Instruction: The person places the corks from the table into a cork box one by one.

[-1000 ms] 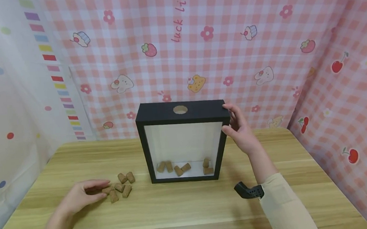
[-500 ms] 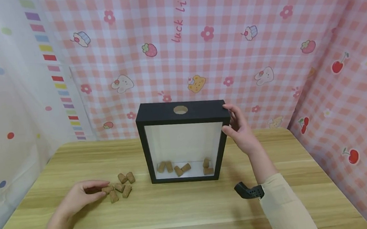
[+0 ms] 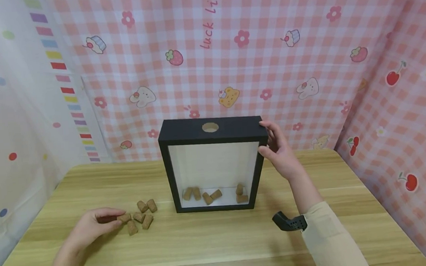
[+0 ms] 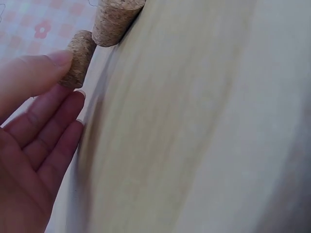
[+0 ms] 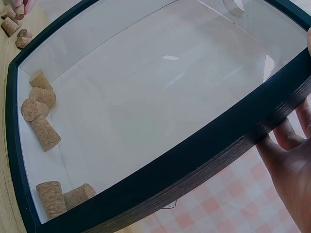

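Observation:
My left hand (image 3: 87,229) pinches a cork (image 3: 124,218) at the left edge of a small pile. In the left wrist view, the thumb lies along that cork (image 4: 79,58), with the other fingers stretched out beneath. Several more loose corks (image 3: 147,221) lie just to its right on the wooden table. A black shadow box (image 3: 183,131) with a clear front stands upright mid-table, a round hole (image 3: 210,127) in its top. My right hand (image 3: 283,156) grips the box's upper right corner, thumb on the front edge and fingers around the side.
Inside the box, several corks (image 3: 207,198) rest along the white bottom. Behind the wood-grain table (image 3: 222,245) hangs a pink checked curtain (image 3: 267,62). Each wrist carries a black camera mount (image 3: 289,221) that sticks out over the table.
The left thumb and fingers have drawn slightly closer around the leftmost cork, which has shifted a little. The right hand and the box have stayed in place.

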`<action>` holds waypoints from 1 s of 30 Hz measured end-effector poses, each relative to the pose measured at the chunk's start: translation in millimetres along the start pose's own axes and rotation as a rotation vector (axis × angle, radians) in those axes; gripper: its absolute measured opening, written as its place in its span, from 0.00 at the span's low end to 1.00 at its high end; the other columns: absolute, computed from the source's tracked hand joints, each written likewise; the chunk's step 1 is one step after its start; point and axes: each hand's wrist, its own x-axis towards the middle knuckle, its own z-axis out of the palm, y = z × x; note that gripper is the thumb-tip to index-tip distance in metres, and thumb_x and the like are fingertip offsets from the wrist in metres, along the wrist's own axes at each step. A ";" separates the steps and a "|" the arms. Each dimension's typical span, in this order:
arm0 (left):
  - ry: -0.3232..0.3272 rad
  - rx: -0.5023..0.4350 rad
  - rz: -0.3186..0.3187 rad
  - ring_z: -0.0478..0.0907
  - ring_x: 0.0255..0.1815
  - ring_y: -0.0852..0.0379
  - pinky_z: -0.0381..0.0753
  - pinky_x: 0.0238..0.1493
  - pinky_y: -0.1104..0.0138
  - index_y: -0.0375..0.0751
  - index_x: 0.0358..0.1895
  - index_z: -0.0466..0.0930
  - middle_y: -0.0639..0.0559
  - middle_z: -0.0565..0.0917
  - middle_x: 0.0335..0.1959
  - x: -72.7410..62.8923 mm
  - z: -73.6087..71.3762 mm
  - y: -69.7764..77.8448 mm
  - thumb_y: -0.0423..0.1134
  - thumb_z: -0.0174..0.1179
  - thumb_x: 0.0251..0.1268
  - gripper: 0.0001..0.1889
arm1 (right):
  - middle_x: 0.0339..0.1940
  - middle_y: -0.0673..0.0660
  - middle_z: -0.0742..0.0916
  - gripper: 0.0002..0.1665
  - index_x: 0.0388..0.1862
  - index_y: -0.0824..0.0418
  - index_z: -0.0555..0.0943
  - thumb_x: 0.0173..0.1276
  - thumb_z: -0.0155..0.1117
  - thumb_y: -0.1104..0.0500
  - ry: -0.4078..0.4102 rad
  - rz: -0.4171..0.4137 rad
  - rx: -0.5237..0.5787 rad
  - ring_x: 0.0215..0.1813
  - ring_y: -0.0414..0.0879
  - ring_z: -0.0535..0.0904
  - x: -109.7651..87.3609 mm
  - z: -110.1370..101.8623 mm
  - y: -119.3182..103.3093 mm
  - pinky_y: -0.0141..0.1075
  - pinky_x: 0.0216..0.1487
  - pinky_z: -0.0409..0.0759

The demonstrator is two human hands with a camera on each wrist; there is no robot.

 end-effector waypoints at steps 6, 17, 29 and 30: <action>-0.010 0.048 0.032 0.81 0.42 0.67 0.79 0.43 0.77 0.26 0.48 0.83 0.50 0.87 0.44 1.5 -2.4 4.8 0.29 0.68 0.61 0.14 | 0.66 0.54 0.74 0.30 0.70 0.45 0.66 0.72 0.64 0.57 0.000 -0.002 -0.001 0.62 0.48 0.70 -0.2 0.0 0.0 0.34 0.54 0.74; 0.012 0.115 0.101 0.82 0.41 0.65 0.81 0.43 0.75 0.28 0.47 0.84 0.42 0.86 0.44 9.9 -6.8 33.5 0.27 0.67 0.60 0.12 | 0.66 0.54 0.74 0.30 0.70 0.46 0.66 0.73 0.64 0.60 0.000 -0.011 0.000 0.60 0.48 0.71 0.6 0.3 0.3 0.34 0.53 0.74; -0.008 0.070 0.168 0.83 0.43 0.66 0.85 0.40 0.69 0.29 0.51 0.84 0.58 0.86 0.47 30.4 -10.1 85.8 0.26 0.64 0.64 0.13 | 0.67 0.54 0.74 0.31 0.70 0.45 0.66 0.73 0.63 0.62 0.009 0.004 -0.012 0.64 0.49 0.69 -0.2 -0.4 -0.6 0.35 0.57 0.73; -0.011 0.070 0.177 0.83 0.43 0.66 0.85 0.40 0.69 0.29 0.51 0.84 0.57 0.86 0.47 33.1 -10.2 91.5 0.26 0.64 0.64 0.12 | 0.67 0.54 0.74 0.31 0.70 0.45 0.66 0.73 0.63 0.61 0.009 0.005 -0.012 0.64 0.49 0.69 -0.3 -0.6 -0.6 0.35 0.58 0.73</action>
